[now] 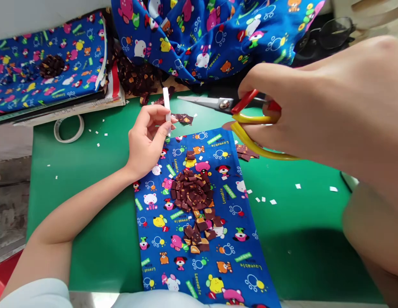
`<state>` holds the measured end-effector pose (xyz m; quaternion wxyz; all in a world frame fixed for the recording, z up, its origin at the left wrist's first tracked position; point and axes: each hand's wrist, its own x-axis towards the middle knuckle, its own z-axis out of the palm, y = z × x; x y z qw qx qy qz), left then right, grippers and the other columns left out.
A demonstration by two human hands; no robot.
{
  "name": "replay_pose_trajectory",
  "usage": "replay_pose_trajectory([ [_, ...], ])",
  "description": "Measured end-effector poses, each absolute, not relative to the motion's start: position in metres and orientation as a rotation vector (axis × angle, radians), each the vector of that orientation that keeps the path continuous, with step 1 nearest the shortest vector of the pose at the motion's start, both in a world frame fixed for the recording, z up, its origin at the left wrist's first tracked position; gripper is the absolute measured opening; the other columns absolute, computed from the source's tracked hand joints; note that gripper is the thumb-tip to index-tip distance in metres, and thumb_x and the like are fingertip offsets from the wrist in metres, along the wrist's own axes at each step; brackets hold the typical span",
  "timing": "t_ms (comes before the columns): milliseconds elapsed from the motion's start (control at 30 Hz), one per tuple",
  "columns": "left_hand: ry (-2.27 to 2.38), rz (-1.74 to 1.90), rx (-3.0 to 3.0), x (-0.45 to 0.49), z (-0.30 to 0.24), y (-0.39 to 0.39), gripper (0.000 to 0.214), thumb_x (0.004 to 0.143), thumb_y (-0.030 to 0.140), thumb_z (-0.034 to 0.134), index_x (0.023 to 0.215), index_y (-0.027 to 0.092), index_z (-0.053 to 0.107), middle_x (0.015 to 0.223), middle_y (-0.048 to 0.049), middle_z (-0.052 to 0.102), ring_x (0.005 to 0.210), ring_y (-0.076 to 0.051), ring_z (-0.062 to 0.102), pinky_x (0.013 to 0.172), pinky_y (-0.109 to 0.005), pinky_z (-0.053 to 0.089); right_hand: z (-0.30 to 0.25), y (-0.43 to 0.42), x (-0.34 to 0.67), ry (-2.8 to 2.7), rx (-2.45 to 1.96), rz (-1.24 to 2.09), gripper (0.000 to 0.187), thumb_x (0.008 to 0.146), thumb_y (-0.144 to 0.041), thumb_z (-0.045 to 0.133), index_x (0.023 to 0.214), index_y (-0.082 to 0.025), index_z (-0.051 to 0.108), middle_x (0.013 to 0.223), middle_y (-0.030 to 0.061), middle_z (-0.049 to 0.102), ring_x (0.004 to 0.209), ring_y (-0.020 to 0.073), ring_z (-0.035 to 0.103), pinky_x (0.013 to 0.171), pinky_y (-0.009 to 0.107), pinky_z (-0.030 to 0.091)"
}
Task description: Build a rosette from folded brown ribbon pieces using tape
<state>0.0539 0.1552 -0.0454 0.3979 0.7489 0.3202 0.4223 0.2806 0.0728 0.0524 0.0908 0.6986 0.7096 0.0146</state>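
My left hand [147, 139] pinches a narrow white strip [167, 102] upright between thumb and fingers, above the top edge of a blue cartoon-print cloth panel [218, 256]. My right hand [314, 107] grips scissors [224, 103] with red and yellow handles; their blades point left toward the strip, a short gap away. On the panel sits a flower of small brown fabric pieces [192, 194] with a trail of brown and tan pieces [202, 233] below it.
Everything lies on a green mat [90, 192] dotted with tiny white scraps. A tape roll [69, 128] lies at the left. Folded blue cloth on books [48, 64] is at back left, bunched blue fabric [212, 34] and brown scraps [138, 79] behind.
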Motion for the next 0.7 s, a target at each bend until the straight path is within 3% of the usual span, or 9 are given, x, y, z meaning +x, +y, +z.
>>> replay_pose_trajectory([
  [100,0.804,1.073,1.883,0.054,-0.046,0.156,0.024,0.091,0.045,0.058,0.102,0.024,0.053,0.094,0.0002,0.070,0.089,-0.011,0.071,0.079,-0.024,0.060,0.055,0.076,0.274,2.136,1.898,0.312,0.028,0.083,-0.037,0.043,0.106,-0.022,0.052,0.058,0.0008,0.038,0.050,0.0138,0.031,0.048,0.029,0.019],
  [167,0.795,1.081,1.880,0.054,-0.047,0.157,0.024,0.091,0.045,0.058,0.101,0.024,0.052,0.092,0.0007,0.069,0.088,-0.011,0.070,0.078,-0.024,0.060,0.055,0.077,0.273,2.153,1.834,0.287,0.027,0.082,-0.038,0.048,0.103,-0.022,0.050,0.057,-0.0014,0.035,0.048,0.0110,0.024,0.045,0.026,0.017],
  [367,0.810,1.075,1.910,0.053,-0.048,0.157,0.026,0.093,0.049,0.054,0.107,0.027,0.052,0.092,0.0010,0.067,0.087,-0.012,0.070,0.081,-0.029,0.060,0.043,0.077,0.281,2.225,1.755,0.278,0.034,0.081,-0.040,0.050,0.108,-0.021,0.052,0.056,-0.0015,0.043,0.050,0.0102,0.044,0.052,0.028,0.016],
  [500,0.811,1.098,1.914,0.053,-0.046,0.157,0.022,0.093,0.047,0.055,0.102,0.027,0.051,0.090,0.0018,0.066,0.084,-0.011,0.070,0.079,-0.028,0.060,0.043,0.077,0.276,2.298,1.789,0.207,0.033,0.079,-0.039,0.053,0.106,-0.020,0.052,0.055,-0.0008,0.044,0.048,0.0128,0.045,0.050,0.028,0.019],
  [700,0.819,1.105,1.932,0.053,-0.046,0.158,0.024,0.093,0.048,0.055,0.102,0.026,0.049,0.089,0.0012,0.064,0.084,-0.011,0.069,0.077,-0.027,0.060,0.041,0.081,0.269,2.361,1.874,0.094,0.038,0.083,-0.055,0.053,0.099,-0.020,0.051,0.064,0.0012,0.050,0.053,0.0131,0.045,0.053,0.027,0.019],
])
